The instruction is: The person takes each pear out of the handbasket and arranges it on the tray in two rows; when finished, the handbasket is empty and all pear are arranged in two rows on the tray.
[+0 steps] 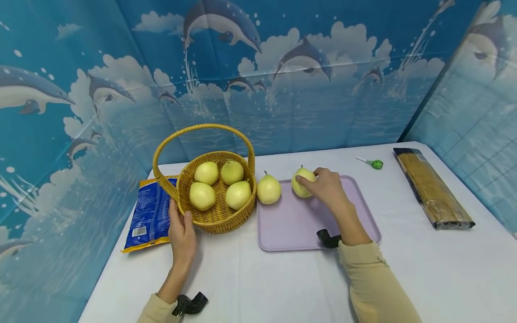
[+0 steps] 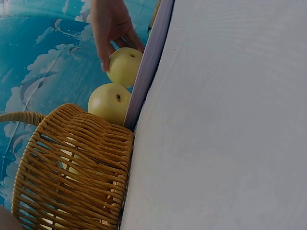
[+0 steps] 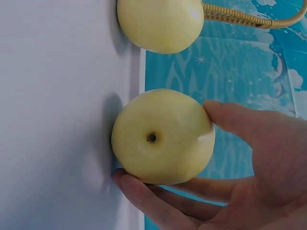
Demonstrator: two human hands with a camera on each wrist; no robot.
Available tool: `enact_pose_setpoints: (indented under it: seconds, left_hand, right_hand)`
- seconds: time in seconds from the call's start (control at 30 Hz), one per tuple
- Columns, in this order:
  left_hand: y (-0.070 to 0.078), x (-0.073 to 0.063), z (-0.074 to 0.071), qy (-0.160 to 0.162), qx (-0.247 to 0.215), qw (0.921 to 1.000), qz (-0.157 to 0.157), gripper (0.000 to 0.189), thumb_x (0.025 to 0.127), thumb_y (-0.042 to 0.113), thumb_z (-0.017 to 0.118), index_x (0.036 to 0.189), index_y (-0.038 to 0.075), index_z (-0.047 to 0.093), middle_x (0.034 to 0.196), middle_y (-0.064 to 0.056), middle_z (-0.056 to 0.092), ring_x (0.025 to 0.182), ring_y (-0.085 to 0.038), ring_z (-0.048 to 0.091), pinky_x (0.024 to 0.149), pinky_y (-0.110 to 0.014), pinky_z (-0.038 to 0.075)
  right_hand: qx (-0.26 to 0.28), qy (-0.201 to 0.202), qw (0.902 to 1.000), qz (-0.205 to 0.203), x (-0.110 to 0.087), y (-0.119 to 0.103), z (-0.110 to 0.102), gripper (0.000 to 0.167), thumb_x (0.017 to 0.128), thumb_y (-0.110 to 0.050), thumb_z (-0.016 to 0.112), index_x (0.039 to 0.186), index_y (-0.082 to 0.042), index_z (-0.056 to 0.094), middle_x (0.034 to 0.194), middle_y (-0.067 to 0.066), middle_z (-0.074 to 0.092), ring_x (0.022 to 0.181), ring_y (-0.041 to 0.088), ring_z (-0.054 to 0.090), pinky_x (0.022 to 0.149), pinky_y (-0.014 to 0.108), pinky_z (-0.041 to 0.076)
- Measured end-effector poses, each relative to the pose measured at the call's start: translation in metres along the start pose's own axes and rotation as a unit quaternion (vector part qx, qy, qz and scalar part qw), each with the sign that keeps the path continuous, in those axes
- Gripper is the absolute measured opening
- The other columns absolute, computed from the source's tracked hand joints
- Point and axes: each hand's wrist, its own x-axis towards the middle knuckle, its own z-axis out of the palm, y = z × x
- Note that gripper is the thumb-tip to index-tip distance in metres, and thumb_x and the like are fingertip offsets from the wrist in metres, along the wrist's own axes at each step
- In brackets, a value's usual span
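Note:
My right hand (image 1: 328, 187) grips a pale yellow-green pear (image 1: 302, 183) at the back of a lilac tray (image 1: 291, 229). In the right wrist view, thumb and fingers (image 3: 148, 199) lie on opposite sides of that pear (image 3: 163, 139). A second pear (image 1: 269, 189) sits at the tray's back left corner, close to a woven basket (image 1: 226, 224) with a tall handle (image 1: 203, 127). Several pears lie in the basket, such as this front left pear (image 1: 202, 196). Against the basket's left outer side rests my left hand (image 1: 182, 237), its fingers fairly straight and their tips partly hidden.
A blue and yellow packet (image 1: 149, 215) lies left of the basket, partly under its edge. At the back right are a green lollipop (image 1: 377, 164) and a long flat brown package (image 1: 434, 188). A dolphin-print curtain (image 1: 242, 112) hangs behind the white table (image 1: 258, 287).

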Motion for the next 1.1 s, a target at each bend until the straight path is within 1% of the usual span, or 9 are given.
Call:
enact_pose_setpoints:
  seconds: [0.13, 0.4, 0.53, 0.67, 0.8, 0.87, 0.97, 1.03, 1.1]
  left_hand:
    - [0.000, 0.001, -0.002, 0.000, -0.001, 1.0000, -0.001, 0.064, 0.113, 0.013, 0.041, 0.171, 0.017, 0.014, 0.176, -0.005, 0.021, 0.161, -0.023, 0.024, 0.122, -0.009, 0.022]
    - [-0.001, 0.003, 0.000, -0.005, -0.011, 0.9999, 0.003, 0.064, 0.113, 0.013, 0.041, 0.171, 0.020, 0.015, 0.175, -0.005, 0.023, 0.161, -0.023, 0.025, 0.123, -0.011, 0.023]
    - [-0.001, 0.002, -0.001, 0.001, -0.007, 1.0000, 0.000, 0.063, 0.113, 0.012, 0.041, 0.171, 0.018, 0.016, 0.175, -0.005, 0.024, 0.160, -0.022, 0.026, 0.122, -0.009, 0.024]
    - [-0.001, 0.003, -0.001, 0.001, -0.014, 0.9999, 0.004, 0.063, 0.113, 0.011, 0.041, 0.171, 0.018, 0.016, 0.175, -0.004, 0.024, 0.160, -0.021, 0.026, 0.123, -0.011, 0.024]
    - [0.000, 0.004, -0.001, -0.004, -0.020, 0.9998, 0.000, 0.063, 0.113, 0.011, 0.041, 0.171, 0.021, 0.016, 0.175, -0.003, 0.023, 0.160, -0.020, 0.025, 0.125, -0.015, 0.024]
    - [0.000, 0.004, -0.001, -0.005, -0.023, 0.9997, -0.002, 0.063, 0.113, 0.011, 0.041, 0.170, 0.022, 0.016, 0.175, -0.002, 0.024, 0.160, -0.019, 0.025, 0.127, -0.021, 0.025]
    - [0.001, 0.005, -0.002, -0.006, -0.024, 0.9997, -0.004, 0.063, 0.113, 0.012, 0.040, 0.171, 0.020, 0.015, 0.175, -0.002, 0.022, 0.160, -0.018, 0.025, 0.127, -0.022, 0.025]
    - [0.000, 0.005, -0.002, -0.007, -0.024, 0.9997, -0.006, 0.063, 0.113, 0.013, 0.040, 0.171, 0.017, 0.015, 0.175, -0.004, 0.021, 0.160, -0.019, 0.024, 0.128, -0.023, 0.025]
    - [-0.001, 0.005, -0.001, -0.007, -0.023, 0.9997, -0.009, 0.063, 0.114, 0.013, 0.040, 0.171, 0.015, 0.014, 0.176, -0.005, 0.020, 0.161, -0.021, 0.024, 0.128, -0.023, 0.025]
  right_hand:
    - [-0.002, -0.015, 0.9999, 0.001, 0.001, -0.001, -0.002, 0.083, 0.100, -0.057, 0.060, 0.143, 0.014, 0.054, 0.139, 0.037, 0.057, 0.135, 0.054, 0.045, 0.101, 0.062, 0.052]
    - [-0.007, -0.026, 0.9996, 0.004, 0.004, -0.001, -0.005, 0.084, 0.100, -0.057, 0.060, 0.144, 0.014, 0.052, 0.142, 0.038, 0.054, 0.138, 0.055, 0.041, 0.103, 0.063, 0.050]
    - [-0.009, -0.029, 0.9995, 0.001, 0.004, 0.000, -0.005, 0.085, 0.100, -0.059, 0.059, 0.144, 0.015, 0.053, 0.142, 0.038, 0.055, 0.138, 0.055, 0.042, 0.103, 0.063, 0.051]
    - [-0.011, -0.028, 0.9995, 0.001, 0.003, -0.003, -0.007, 0.085, 0.100, -0.059, 0.058, 0.143, 0.014, 0.053, 0.141, 0.038, 0.056, 0.137, 0.054, 0.043, 0.104, 0.064, 0.050]
    - [-0.024, -0.012, 0.9996, -0.003, -0.002, -0.010, -0.010, 0.084, 0.101, -0.060, 0.057, 0.141, 0.014, 0.055, 0.137, 0.036, 0.060, 0.131, 0.054, 0.049, 0.100, 0.063, 0.052]
    - [-0.020, 0.010, 0.9996, -0.017, -0.006, -0.015, -0.012, 0.082, 0.101, -0.059, 0.058, 0.141, 0.014, 0.055, 0.135, 0.036, 0.062, 0.127, 0.053, 0.055, 0.097, 0.062, 0.054]
    - [0.008, 0.042, 0.9977, -0.053, -0.013, -0.026, -0.013, 0.076, 0.102, -0.056, 0.061, 0.142, 0.009, 0.057, 0.135, 0.033, 0.064, 0.126, 0.049, 0.059, 0.098, 0.062, 0.054]
    - [0.030, 0.053, 0.9945, -0.085, -0.017, -0.034, -0.013, 0.070, 0.102, -0.051, 0.064, 0.143, 0.005, 0.058, 0.136, 0.031, 0.064, 0.126, 0.046, 0.062, 0.100, 0.061, 0.054]
    - [0.052, 0.055, 0.9903, -0.116, -0.021, -0.043, -0.009, 0.063, 0.103, -0.046, 0.066, 0.143, 0.003, 0.059, 0.136, 0.029, 0.065, 0.128, 0.043, 0.062, 0.103, 0.059, 0.054]
